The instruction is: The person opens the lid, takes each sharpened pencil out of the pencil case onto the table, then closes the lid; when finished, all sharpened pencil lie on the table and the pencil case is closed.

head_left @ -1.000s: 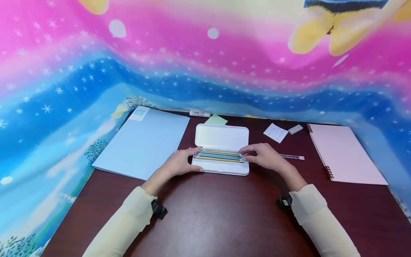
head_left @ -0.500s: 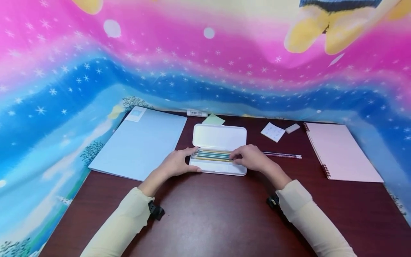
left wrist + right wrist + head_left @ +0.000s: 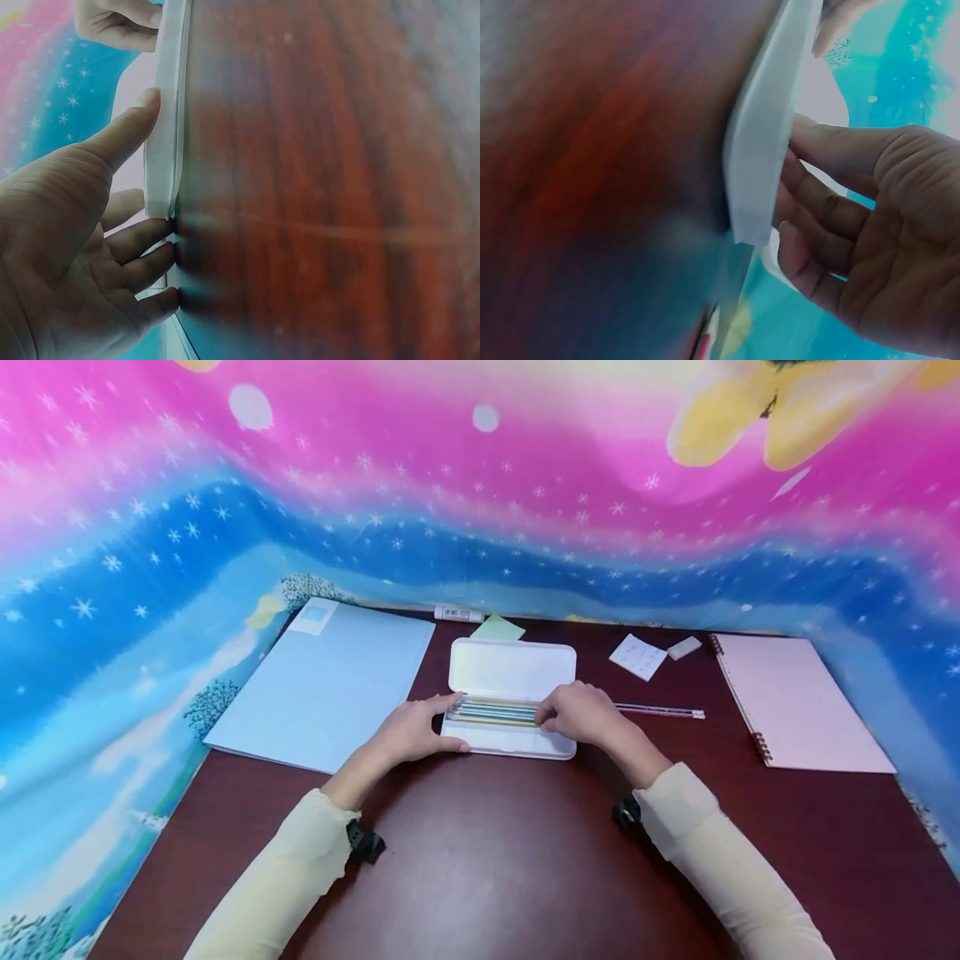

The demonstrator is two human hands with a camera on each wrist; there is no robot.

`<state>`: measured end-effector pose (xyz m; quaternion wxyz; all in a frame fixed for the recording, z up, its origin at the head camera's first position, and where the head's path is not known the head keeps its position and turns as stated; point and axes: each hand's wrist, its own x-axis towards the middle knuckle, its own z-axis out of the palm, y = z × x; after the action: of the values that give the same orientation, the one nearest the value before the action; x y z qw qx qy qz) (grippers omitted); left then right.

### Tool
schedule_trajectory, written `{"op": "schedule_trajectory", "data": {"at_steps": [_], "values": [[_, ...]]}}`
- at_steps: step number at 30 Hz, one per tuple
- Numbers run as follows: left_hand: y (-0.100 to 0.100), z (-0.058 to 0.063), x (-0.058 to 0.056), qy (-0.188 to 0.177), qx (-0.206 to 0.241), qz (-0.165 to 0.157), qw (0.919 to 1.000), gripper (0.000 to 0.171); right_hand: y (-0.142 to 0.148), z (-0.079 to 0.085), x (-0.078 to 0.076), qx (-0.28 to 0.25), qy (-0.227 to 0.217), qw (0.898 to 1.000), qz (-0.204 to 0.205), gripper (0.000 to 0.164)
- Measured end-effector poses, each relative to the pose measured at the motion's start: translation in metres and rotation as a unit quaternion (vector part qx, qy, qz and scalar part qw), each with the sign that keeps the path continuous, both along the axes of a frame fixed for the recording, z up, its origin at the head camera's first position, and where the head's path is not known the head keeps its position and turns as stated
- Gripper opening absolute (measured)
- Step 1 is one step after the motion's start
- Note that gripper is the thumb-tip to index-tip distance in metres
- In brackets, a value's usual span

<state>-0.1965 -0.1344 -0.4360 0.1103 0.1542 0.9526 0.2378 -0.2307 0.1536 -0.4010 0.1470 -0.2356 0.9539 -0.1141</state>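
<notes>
A white pencil case (image 3: 513,667) lies with its lid raised, and several green and yellow pencils (image 3: 495,713) lie side by side in it. My left hand (image 3: 408,731) holds the case's left end, thumb at the front edge and index finger at the back. In the left wrist view, the other fingers (image 3: 142,266) curve around that end, close to the tabletop. My right hand (image 3: 583,710) reaches over the right end with curled fingers that pinch at the pencils, covering their right ends. From the right wrist, the case wall (image 3: 761,150) hides those fingertips.
Two loose pencils (image 3: 663,711) lie right of the case. Behind are a glue stick (image 3: 459,613), green paper (image 3: 498,628), a patterned white square (image 3: 638,657) and an eraser (image 3: 684,648). A blue folder (image 3: 330,685) lies left, a pink spiral notebook (image 3: 806,702) right.
My right hand has moved left from the case's right edge, further over the pencils, and more of the loose pencils shows. The left hand keeps its place on the case.
</notes>
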Motion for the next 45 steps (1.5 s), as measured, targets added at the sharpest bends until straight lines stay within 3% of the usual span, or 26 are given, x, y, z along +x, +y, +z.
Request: {"op": "schedule_trajectory", "data": {"at_steps": [5,10,20,30,35,45], "values": [[-0.001,0.017,-0.017,0.026,0.007,0.006,0.9996,0.094,-0.008,0.024,-0.015,0.026,0.032,0.999,-0.003,0.016],[-0.001,0.023,-0.020,0.016,-0.001,0.007,0.9998,0.096,-0.013,0.033,-0.020,0.049,0.025,0.998,0.008,0.017],[0.001,0.014,-0.011,0.007,-0.003,0.008,0.9999,0.094,-0.009,0.021,-0.015,0.025,-0.010,1.000,0.009,0.009],[0.000,0.008,-0.006,-0.005,-0.007,0.013,0.9999,0.095,-0.012,0.010,-0.002,0.021,0.018,0.999,0.040,0.024],[0.001,0.006,-0.005,-0.006,-0.006,0.008,0.9999,0.094,-0.012,0.006,-0.002,0.019,0.008,0.999,0.043,0.020],[0.003,-0.002,-0.001,-0.015,-0.002,0.006,0.9999,0.094,0.003,-0.011,-0.002,-0.058,-0.025,0.997,0.038,0.015]]}}
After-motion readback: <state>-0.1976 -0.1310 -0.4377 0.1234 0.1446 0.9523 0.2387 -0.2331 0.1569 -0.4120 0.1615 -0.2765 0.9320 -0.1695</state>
